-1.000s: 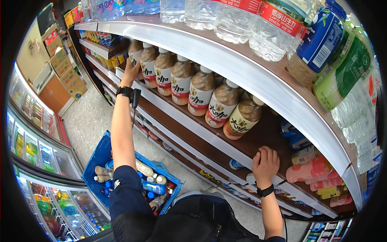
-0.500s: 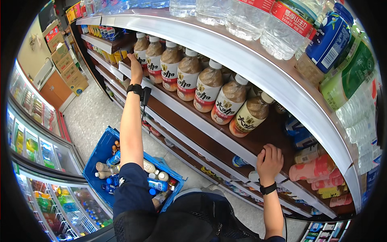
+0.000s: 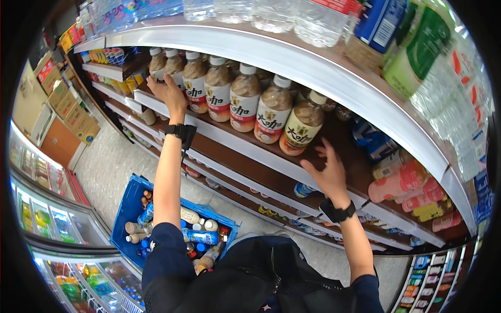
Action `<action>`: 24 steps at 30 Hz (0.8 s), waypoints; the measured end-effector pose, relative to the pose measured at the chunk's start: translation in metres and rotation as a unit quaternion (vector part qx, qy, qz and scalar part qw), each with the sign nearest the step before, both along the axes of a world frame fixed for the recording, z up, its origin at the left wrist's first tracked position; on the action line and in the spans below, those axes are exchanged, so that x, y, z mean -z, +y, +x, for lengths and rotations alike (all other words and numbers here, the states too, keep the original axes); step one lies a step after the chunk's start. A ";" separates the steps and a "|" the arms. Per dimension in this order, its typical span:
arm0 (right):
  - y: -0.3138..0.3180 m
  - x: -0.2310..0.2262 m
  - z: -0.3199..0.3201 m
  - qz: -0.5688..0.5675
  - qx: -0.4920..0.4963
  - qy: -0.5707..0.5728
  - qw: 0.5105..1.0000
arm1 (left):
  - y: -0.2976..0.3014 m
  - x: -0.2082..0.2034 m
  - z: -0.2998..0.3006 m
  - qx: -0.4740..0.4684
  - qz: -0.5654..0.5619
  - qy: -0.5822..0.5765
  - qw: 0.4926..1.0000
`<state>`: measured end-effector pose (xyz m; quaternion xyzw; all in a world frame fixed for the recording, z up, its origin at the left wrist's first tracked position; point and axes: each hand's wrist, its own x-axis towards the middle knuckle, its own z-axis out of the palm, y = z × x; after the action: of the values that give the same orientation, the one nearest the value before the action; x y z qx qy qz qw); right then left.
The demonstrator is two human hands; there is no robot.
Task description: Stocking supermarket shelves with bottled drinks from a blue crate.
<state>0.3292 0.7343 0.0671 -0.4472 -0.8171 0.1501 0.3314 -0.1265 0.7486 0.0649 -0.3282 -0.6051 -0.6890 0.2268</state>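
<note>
A row of brown coffee drink bottles (image 3: 243, 99) with white caps and white-and-red labels stands upright along a brown shelf. The rightmost bottle (image 3: 301, 126) has a cream label and a beige cap. At the row's left end, my left hand (image 3: 170, 95) is open, its fingers raised in front of the first bottles; whether it touches them I cannot tell. My right hand (image 3: 330, 169) is open too, with thumb and fingers spread just right of the cream-labelled bottle and apart from it. Neither hand holds anything. Both wrists wear black bands.
A blue crate (image 3: 130, 208) of mixed bottles sits on the floor by my left arm. Water bottles line the upper shelf (image 3: 235, 36), overhanging the row. Blue cans (image 3: 371, 140) and pink bottles (image 3: 399, 180) lie right of my right hand. Glass-door coolers (image 3: 52, 214) stand at left.
My right hand has lifted off the shelf edge and moved up toward the rightmost bottle, its fingers spreading. My left hand's fingers have opened at the row's left end. The view has shifted right.
</note>
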 end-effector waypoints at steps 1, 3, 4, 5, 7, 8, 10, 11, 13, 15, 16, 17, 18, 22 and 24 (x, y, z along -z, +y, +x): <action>0.003 -0.001 -0.008 -0.017 -0.020 0.037 0.999 | 0.005 -0.001 0.015 0.020 0.009 -0.009 1.000; 0.007 -0.006 -0.027 -0.036 -0.040 0.078 0.996 | 0.003 0.002 0.037 0.052 0.005 -0.007 0.999; 0.009 -0.010 -0.034 -0.068 -0.034 0.065 0.995 | 0.002 0.007 0.043 0.058 0.002 -0.006 0.998; 0.009 -0.014 -0.041 -0.099 -0.030 0.052 0.993 | 0.001 0.016 0.046 0.022 -0.032 0.020 0.999; 0.013 -0.003 -0.044 -0.060 -0.004 0.065 0.996 | 0.002 0.025 0.054 -0.004 -0.067 0.049 0.997; 0.015 -0.003 -0.044 -0.065 -0.012 0.070 0.995 | 0.001 0.026 0.057 -0.011 -0.063 0.082 0.995; 0.016 0.000 -0.045 -0.062 -0.019 0.102 0.993 | 0.000 0.027 0.060 -0.016 -0.066 0.108 0.992; 0.016 0.001 -0.045 -0.061 -0.013 0.102 0.993 | 0.001 0.025 0.061 -0.019 -0.063 0.109 0.992; 0.018 0.002 -0.041 -0.052 -0.010 0.093 0.994 | 0.006 0.023 0.066 -0.020 -0.049 0.121 0.991; 0.017 0.000 -0.041 -0.066 -0.014 0.106 0.992 | 0.007 0.026 0.064 -0.034 -0.054 0.125 0.990; 0.017 0.000 -0.041 -0.070 -0.020 0.109 0.991 | 0.008 0.028 0.060 -0.042 -0.054 0.136 0.988; 0.018 0.001 -0.040 -0.074 -0.023 0.112 0.991 | 0.009 0.028 0.061 -0.050 -0.056 0.138 0.988; 0.020 0.002 -0.039 -0.073 -0.024 0.107 0.991 | 0.009 0.027 0.062 -0.050 -0.058 0.140 0.987; 0.035 0.009 -0.032 -0.078 -0.011 0.096 0.992 | 0.020 0.023 0.073 -0.051 -0.057 0.153 0.985; 0.037 0.008 -0.030 -0.077 -0.007 0.098 0.992 | 0.023 0.022 0.074 -0.049 -0.064 0.158 0.984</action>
<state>0.2996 0.7718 0.0588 -0.4489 -0.7699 0.2576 0.3732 -0.0524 0.7714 0.0430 -0.4166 -0.6196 -0.5769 0.3312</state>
